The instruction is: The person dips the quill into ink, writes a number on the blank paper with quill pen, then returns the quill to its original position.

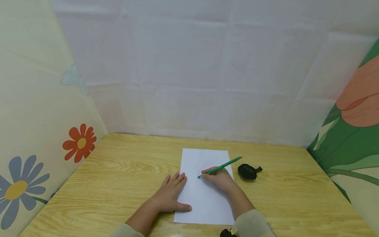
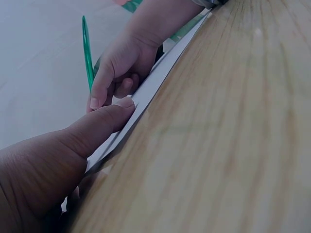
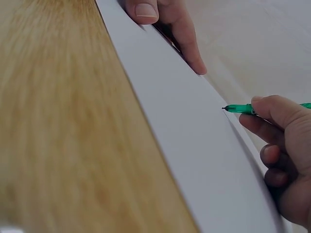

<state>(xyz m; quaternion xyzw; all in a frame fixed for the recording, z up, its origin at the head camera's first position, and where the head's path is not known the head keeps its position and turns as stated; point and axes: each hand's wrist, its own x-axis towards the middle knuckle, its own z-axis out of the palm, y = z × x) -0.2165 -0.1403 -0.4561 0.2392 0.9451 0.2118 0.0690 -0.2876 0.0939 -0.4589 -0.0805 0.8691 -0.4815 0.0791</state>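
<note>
A white sheet of paper (image 1: 204, 204) lies upright in the head view on the wooden table. My right hand (image 1: 219, 179) pinches a slim green pen (image 1: 226, 163) between thumb and fingers over the upper half of the sheet. Its dark tip points left and down at the paper, and in the right wrist view the pen (image 3: 238, 108) is right at the sheet's surface. A faint curved line shows on the paper near the pen. My left hand (image 1: 170, 196) rests flat with fingers spread along the left edge, its thumb lying on the sheet.
A glossy black rounded object (image 1: 247, 171) with a short tail lies right of the paper. The wooden table (image 1: 127, 164) meets a white cloth backdrop (image 1: 183, 65) at its far edge. Flower-printed panels stand at left and right. A small black item (image 1: 226, 233) sits beside the right sleeve.
</note>
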